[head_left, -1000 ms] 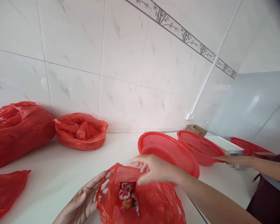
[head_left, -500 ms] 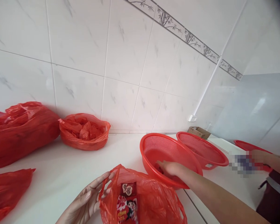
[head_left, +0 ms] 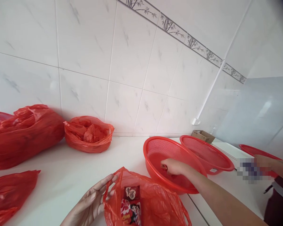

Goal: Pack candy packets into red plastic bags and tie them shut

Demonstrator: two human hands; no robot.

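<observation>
My left hand (head_left: pixel 91 201) holds the rim of a red plastic bag (head_left: pixel 153 204) at the bottom centre, fingers curled over its edge. A printed red packet (head_left: pixel 131 205) shows inside the bag. My right hand (head_left: pixel 173 166) reaches down into the nearest red mesh basket (head_left: pixel 155 147), fingers curled closed; what they grip is hidden. Both sit on the white counter (head_left: pixel 68 175).
A second red basket (head_left: pixel 207 153) and a third (head_left: pixel 257 150) stand to the right, where another person's hand (head_left: pixel 264 163) works. Full red bags (head_left: pixel 25 135) (head_left: pixel 89 135) lie against the tiled wall, another (head_left: pixel 9 191) at left. A small cardboard box (head_left: pixel 202 136) sits at the back.
My right hand left the bag's mouth and went right, down into the nearest basket. The left hand kept its hold on the bag. The view shifted slightly.
</observation>
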